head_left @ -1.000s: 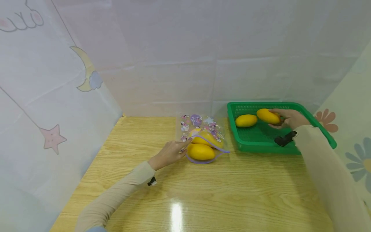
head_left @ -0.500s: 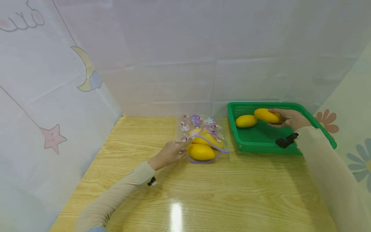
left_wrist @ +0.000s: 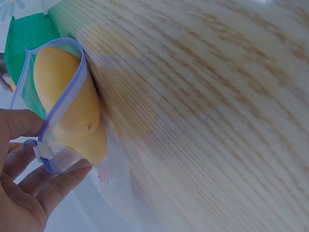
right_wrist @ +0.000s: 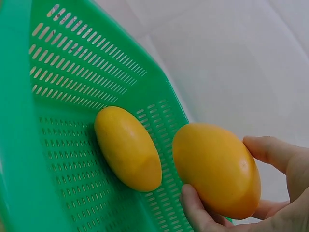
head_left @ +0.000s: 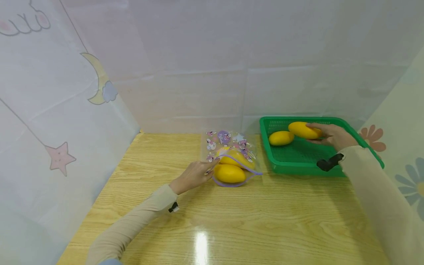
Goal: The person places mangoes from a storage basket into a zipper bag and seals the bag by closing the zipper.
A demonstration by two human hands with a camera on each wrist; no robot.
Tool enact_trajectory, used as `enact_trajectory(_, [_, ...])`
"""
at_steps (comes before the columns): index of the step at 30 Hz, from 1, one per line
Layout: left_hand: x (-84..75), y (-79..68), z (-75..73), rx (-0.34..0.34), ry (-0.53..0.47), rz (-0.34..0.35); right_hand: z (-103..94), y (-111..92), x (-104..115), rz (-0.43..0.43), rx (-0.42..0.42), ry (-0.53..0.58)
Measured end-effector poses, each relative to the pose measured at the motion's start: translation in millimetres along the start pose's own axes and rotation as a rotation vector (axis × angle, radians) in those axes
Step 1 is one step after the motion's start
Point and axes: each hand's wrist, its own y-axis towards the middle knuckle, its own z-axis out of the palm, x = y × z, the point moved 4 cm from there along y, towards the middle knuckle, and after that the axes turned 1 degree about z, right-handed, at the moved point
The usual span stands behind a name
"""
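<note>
My left hand (head_left: pixel 193 176) pinches the mouth edge of a clear printed zip bag (left_wrist: pixel 72 92) with a purple rim, at its slider end. The bag lies on the table with its mouth gaping toward me; yellow mangoes (head_left: pixel 229 173) show inside. Over the green basket (head_left: pixel 298 168), my right hand (head_left: pixel 336 135) grips another mango (right_wrist: pixel 215 170) by one end, thumb and fingers on opposite sides. A second mango (right_wrist: pixel 128 149) lies on the basket floor at the left, beside the held one in the right wrist view.
The basket stands at the back right of the wooden table (head_left: pixel 212 217), close to the bag's right side. Behind and at both sides hang pale printed sheets (head_left: pixel 198 73). Light glares off the table near the front.
My right hand has raised the mango slightly and shifted it a little to the left above the basket. The left hand and bag stay in place.
</note>
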Motion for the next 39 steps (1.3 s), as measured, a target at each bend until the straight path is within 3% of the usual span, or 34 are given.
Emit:
enact_trajectory(8, [-1.1,0.0,-1.1,-0.010,0.000,0.008,3.0,-3,0,0.004,0.027,0.006])
enact_trajectory(20, [-3.5,-0.1,-4.1,-0.012,0.002,0.006,8.2,-9,2,-0.018,-0.051,-0.029])
enact_trajectory(39, [-2.7,0.8,-4.7,-0.013,-0.003,0.006,13.2,-13,2,-0.084,0.004,-0.060])
